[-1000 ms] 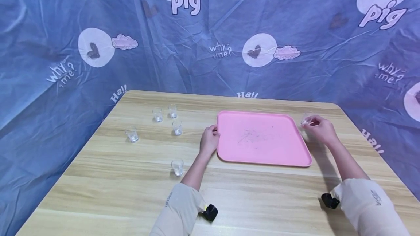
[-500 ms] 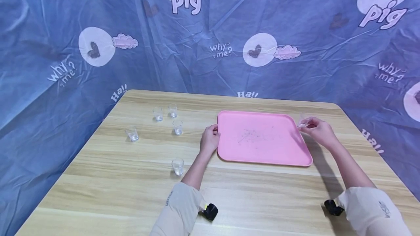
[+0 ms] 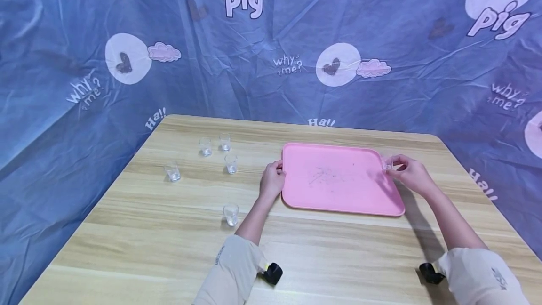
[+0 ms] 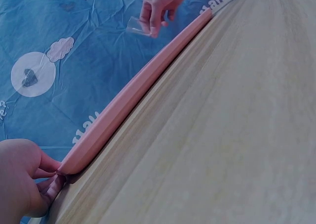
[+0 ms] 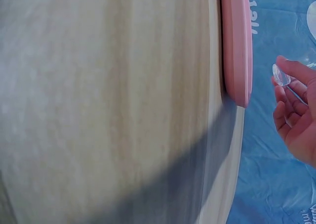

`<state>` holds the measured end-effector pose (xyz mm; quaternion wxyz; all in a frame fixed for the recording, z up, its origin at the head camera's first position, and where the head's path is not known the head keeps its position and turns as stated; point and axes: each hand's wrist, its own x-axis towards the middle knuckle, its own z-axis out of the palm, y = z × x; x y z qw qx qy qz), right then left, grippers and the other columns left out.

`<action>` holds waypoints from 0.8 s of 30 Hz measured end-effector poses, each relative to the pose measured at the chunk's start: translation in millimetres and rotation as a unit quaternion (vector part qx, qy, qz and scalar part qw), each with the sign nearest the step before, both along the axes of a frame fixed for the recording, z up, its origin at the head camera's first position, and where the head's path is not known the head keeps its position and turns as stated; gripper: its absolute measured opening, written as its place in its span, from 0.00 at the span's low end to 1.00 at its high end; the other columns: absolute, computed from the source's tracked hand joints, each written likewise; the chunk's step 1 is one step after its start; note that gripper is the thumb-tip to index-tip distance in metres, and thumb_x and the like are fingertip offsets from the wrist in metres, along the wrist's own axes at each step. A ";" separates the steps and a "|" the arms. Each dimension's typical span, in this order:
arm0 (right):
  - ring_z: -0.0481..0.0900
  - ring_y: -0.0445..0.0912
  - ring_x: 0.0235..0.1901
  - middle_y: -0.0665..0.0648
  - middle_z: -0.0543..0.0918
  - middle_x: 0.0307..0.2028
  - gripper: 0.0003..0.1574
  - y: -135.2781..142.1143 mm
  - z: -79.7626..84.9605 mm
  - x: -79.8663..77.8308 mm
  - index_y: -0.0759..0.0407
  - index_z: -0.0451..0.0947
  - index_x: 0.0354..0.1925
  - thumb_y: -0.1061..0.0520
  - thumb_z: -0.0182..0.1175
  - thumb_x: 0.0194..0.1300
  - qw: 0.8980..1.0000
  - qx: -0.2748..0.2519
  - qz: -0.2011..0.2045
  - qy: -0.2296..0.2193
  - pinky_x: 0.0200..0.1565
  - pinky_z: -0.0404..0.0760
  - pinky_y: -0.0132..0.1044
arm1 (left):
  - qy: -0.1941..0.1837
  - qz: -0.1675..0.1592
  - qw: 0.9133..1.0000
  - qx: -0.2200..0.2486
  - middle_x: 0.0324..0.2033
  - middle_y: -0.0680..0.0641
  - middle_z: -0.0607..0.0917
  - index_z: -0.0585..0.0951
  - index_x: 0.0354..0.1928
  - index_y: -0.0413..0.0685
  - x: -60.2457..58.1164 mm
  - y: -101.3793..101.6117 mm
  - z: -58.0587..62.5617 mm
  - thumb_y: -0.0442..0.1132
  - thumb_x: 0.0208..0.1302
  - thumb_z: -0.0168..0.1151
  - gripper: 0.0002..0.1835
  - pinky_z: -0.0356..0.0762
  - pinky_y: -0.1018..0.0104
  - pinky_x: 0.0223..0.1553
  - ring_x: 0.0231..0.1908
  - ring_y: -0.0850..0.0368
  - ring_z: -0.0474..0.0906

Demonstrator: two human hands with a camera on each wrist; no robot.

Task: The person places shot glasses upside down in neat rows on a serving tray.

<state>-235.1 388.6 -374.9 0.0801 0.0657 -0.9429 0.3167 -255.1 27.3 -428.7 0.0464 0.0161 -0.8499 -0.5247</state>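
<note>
My left hand (image 3: 272, 182) pinches the left rim of a pink rectangular tray (image 3: 338, 194), thumb and fingers meeting at its edge in the left wrist view. The tray lies flat on the table. Between thumb and fingers, my right hand (image 3: 413, 174) holds a small clear shot glass (image 3: 387, 165) over the tray's right rim. In the right wrist view the round base of this glass (image 5: 281, 75) shows at the fingertips, raised above the table. The left wrist view has the glass (image 4: 138, 26) tilted, clear of the tray's edge.
Several similar shot glasses stand on the wooden table (image 3: 338, 258) to the left, one glass (image 3: 231, 214) close to my left forearm and another glass (image 3: 172, 172) farthest left. A blue printed cloth (image 3: 254, 88) hangs behind the table.
My right hand has carried the shot glass a little left, from beside the tray to over its right rim. The left hand stays on the tray, which has not moved.
</note>
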 end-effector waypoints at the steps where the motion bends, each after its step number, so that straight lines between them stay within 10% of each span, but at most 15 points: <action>1: 0.72 0.38 0.28 0.65 0.79 0.35 0.16 -0.1 0.2 0.4 0.69 0.74 0.40 0.61 0.64 0.55 1.000 0.005 -0.001 0.001 0.27 0.73 0.29 | 0.001 0.001 1.000 -0.001 0.43 0.46 0.78 0.76 0.55 0.41 0.0 0.2 -0.2 0.29 0.58 0.56 0.20 0.72 0.63 0.43 0.40 0.56 0.77; 24: 0.72 0.41 0.25 0.63 0.79 0.30 0.15 2.4 -0.9 4.3 0.72 0.76 0.42 0.63 0.62 0.57 0.998 0.056 0.008 0.027 0.25 0.70 0.33 | 0.007 -0.003 1.000 -0.007 0.43 0.45 0.78 0.76 0.54 0.39 0.3 -0.6 0.9 0.29 0.58 0.56 0.20 0.72 0.62 0.43 0.41 0.55 0.77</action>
